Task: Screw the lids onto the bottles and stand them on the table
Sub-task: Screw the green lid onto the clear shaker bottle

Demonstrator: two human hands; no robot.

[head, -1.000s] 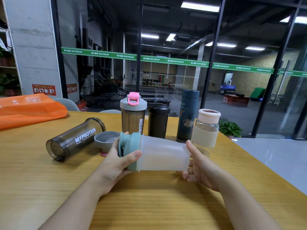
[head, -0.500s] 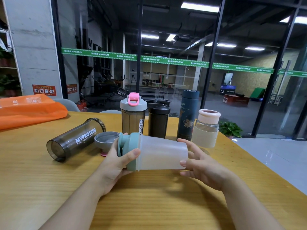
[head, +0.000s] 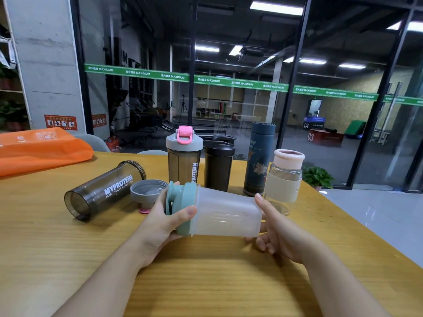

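I hold a frosted white shaker bottle [head: 225, 213] on its side just above the wooden table [head: 68, 259]. My left hand [head: 160, 225] grips its teal lid [head: 183, 207], thumb over the lid's rim. My right hand [head: 277, 232] grips the bottle's base end, thumb on top and fingers underneath. To the left a dark MYPROTEIN bottle [head: 105, 189] lies on its side without a lid. Its grey lid [head: 147, 191] with a pink cap lies upside down beside it.
Several capped bottles stand in a row behind: a grey-and-pink-lidded shaker [head: 185, 156], a black shaker [head: 218, 165], a dark blue flask [head: 259, 159], a glass bottle with a pale pink lid [head: 285, 175]. An orange bag [head: 39, 149] lies far left. The table's right edge [head: 357, 227] is close.
My right hand shifted its grip at the bottle's base: fingers wrapped over the end half a second ago, now thumb on top and fingers beneath. The bottle has barely moved.
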